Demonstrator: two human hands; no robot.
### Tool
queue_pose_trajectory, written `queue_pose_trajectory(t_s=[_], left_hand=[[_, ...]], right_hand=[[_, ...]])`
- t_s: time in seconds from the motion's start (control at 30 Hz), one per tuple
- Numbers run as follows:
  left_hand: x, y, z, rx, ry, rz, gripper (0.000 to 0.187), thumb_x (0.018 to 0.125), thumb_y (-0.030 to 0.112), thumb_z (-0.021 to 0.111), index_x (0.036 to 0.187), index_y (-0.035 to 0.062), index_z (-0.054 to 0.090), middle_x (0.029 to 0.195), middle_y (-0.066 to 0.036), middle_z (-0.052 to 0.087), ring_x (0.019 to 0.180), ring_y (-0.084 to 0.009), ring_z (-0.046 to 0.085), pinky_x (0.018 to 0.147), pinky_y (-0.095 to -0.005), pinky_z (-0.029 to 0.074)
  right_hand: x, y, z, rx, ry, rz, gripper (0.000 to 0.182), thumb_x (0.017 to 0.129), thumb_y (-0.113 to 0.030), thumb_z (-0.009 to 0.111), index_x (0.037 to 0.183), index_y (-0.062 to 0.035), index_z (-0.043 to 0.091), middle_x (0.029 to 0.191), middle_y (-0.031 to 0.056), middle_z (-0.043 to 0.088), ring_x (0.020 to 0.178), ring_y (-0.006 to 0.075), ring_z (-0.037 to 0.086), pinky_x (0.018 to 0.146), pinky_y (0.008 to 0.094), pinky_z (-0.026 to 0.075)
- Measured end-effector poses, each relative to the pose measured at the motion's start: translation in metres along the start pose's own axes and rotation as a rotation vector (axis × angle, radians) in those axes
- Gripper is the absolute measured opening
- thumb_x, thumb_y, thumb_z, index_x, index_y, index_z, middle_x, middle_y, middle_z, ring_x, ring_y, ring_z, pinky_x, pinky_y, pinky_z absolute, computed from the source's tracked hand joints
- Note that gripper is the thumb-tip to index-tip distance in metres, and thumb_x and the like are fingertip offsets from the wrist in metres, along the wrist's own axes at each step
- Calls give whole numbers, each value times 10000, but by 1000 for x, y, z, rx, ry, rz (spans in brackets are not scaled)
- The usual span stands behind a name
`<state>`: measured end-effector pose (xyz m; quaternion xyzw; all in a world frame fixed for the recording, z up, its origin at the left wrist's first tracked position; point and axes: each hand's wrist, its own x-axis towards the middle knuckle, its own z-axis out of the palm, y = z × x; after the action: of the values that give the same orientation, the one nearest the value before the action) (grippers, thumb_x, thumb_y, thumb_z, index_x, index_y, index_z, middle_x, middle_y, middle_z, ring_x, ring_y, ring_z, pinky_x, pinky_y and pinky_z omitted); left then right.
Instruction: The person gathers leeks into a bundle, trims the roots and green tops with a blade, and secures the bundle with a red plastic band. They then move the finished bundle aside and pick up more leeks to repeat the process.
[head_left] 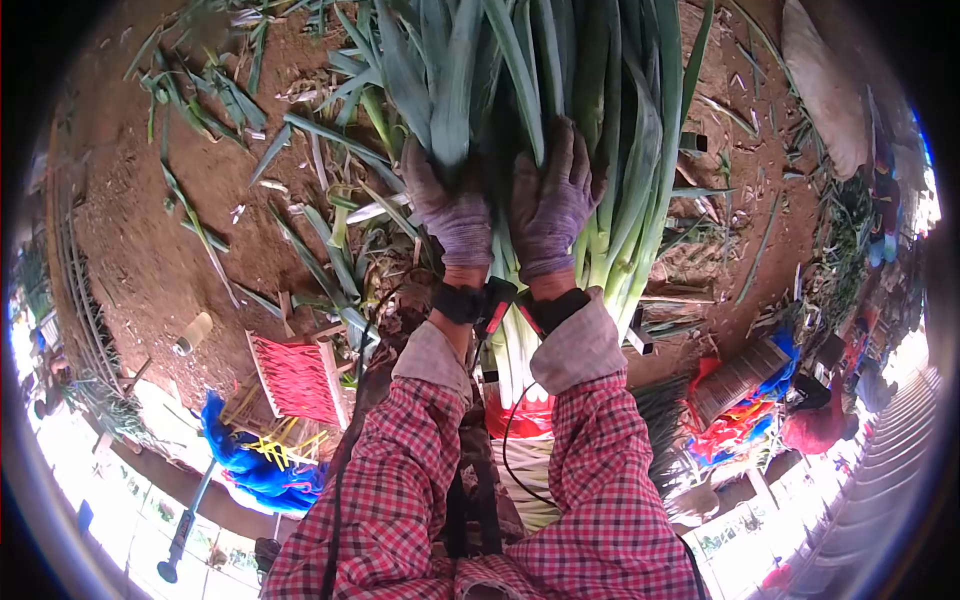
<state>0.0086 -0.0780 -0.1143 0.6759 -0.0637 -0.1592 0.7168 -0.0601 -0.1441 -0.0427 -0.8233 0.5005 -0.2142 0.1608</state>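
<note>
A thick bundle of long green onions (620, 200) lies before me, its dark leaves reaching away and its pale stalks running back toward my body. On the left part of the bundle rests my left hand (447, 210) in a purple-grey knitted glove, fingers pointing away and apart from the thumb. A leaf hangs over part of these fingers. My right hand (552, 215), gloved alike, lies against the middle of the bundle with fingers stretched out over the leaves and thumb spread. The white stalk ends pass between my forearms.
Cut leaves (215, 105) and scraps litter the brown soil. A small seat with red webbing (295, 378) stands at left near blue cloth (262, 465). To the right are another woven seat (740, 385) and a pale sack (825, 90). A person (815, 420) is at far right.
</note>
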Motion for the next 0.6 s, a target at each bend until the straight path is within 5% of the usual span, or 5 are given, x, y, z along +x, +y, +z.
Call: queue_pose_trajectory(t_s=[0.2, 0.33, 0.47, 0.57, 0.6], left_hand=[[8, 63, 13, -449, 30, -127, 831, 681, -118, 697, 1411, 35, 332, 1327, -123, 464, 1159, -219, 497, 926, -349, 484], [23, 38, -4, -157, -171, -324, 792, 662, -112, 721, 1358, 11, 363, 1243, -124, 507, 1099, -216, 523, 885, -335, 501], [23, 39, -4, 548, -41, 27, 836, 609, 142, 855, 1305, -4, 415, 1212, -186, 508, 1143, -298, 511, 989, -392, 421], [21, 39, -13, 706, -43, 166, 884, 576, 226, 884, 1299, -1, 428, 1216, -213, 493, 1194, -318, 479, 1012, -418, 399], [24, 37, -10, 642, -30, 23, 838, 604, 176, 869, 1303, 18, 434, 1183, -190, 532, 1113, -309, 551, 946, -402, 461]], right_hand=[[1, 1, -5, 55, -3, 8, 659, 874, -393, 536, 1428, -86, 358, 1399, 152, 448, 1297, 316, 423, 1124, 539, 150], [1, 1, -8, 90, 23, 13, 625, 869, -364, 550, 1411, -98, 390, 1376, 140, 474, 1279, 308, 444, 1111, 532, 180], [-1, 5, -1, 80, 100, 4, 544, 895, -360, 562, 1368, -111, 461, 1316, 134, 534, 1231, 312, 491, 1076, 512, 246], [-1, 10, 4, 67, 129, 9, 529, 889, -365, 574, 1346, -113, 487, 1292, 120, 554, 1205, 300, 510, 1065, 496, 258], [-1, 10, 5, 70, 125, 24, 527, 887, -365, 578, 1342, -114, 491, 1288, 119, 556, 1202, 300, 512, 1066, 495, 256]])
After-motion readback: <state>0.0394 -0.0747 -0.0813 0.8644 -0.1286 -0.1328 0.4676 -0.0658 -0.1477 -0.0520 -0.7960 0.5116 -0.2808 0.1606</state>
